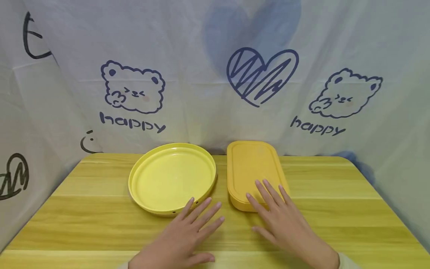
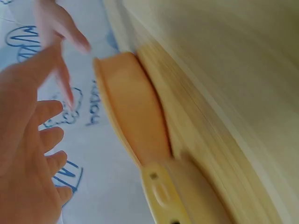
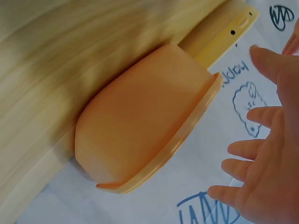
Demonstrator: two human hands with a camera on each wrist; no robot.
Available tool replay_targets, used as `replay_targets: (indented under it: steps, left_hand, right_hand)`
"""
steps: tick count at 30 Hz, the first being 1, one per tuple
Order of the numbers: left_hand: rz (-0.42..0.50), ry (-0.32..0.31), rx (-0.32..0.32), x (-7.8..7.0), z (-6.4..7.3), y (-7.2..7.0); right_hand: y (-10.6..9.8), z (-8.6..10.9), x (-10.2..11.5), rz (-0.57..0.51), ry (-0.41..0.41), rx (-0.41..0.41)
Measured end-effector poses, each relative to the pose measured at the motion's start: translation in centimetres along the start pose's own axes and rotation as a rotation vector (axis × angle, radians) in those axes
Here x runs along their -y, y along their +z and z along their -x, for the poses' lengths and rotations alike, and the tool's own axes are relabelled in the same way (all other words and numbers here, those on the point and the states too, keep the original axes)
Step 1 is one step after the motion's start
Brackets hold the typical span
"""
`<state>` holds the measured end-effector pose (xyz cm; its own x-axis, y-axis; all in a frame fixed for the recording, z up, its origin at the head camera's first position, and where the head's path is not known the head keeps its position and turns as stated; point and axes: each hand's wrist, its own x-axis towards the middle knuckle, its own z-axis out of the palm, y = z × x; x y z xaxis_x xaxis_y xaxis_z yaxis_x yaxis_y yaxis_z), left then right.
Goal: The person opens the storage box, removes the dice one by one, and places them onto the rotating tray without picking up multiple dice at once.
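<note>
A round yellow tray (image 1: 173,179) with a raised rim lies on the wooden table, left of centre. To its right stands an orange-yellow lidded box (image 1: 253,168), oblong with rounded corners. My left hand (image 1: 183,237) is spread near the tray's front rim, holding nothing. Fingers spread, my right hand (image 1: 285,220) hovers over or at the box's front edge; whether it touches the lid cannot be told from the head view. Both wrist views show a gap between palm and things: the box's side wall (image 2: 133,102) in the left, the box (image 3: 140,112) in the right.
The pale wooden table (image 1: 84,220) runs back to a white cloth (image 1: 198,101) printed with bears, hearts and the word happy. More cloth hangs along the left and right sides. Tray and box stand close to the back edge, with a narrow gap between them.
</note>
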<state>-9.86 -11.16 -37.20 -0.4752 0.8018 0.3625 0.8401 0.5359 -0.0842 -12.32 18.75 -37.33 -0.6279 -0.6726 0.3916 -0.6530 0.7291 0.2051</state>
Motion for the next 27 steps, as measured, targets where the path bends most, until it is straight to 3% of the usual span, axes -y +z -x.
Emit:
replay_targets:
  steps: [5, 8, 11, 13, 21, 27]
  left_hand:
    - [0.163, -0.039, -0.081, -1.4, -1.6, 0.0]
    - [0.406, -0.131, -0.110, -2.1, -2.8, 0.6]
    - [0.683, -0.269, -0.111, -2.4, -4.1, 1.5]
    - [0.803, -0.354, -0.114, -2.3, -4.9, 2.4]
    - [0.914, -0.579, -0.170, -1.6, -6.8, 5.6]
    - [1.171, -0.699, -0.245, -1.1, -8.0, 7.2]
  right_hand:
    - [0.1, -1.4, -0.2, -0.034, 0.063, -0.040]
    - [0.4, -2.2, -0.3, -0.074, 0.080, -0.075]
    - [0.8, -2.8, -0.3, -0.114, 0.090, -0.087]
    - [1.1, -3.2, -0.4, -0.136, 0.102, -0.080]
    - [2.2, -3.6, -0.4, -0.158, 0.149, -0.021]
    - [2.3, -3.7, -0.4, -0.146, 0.157, -0.033]
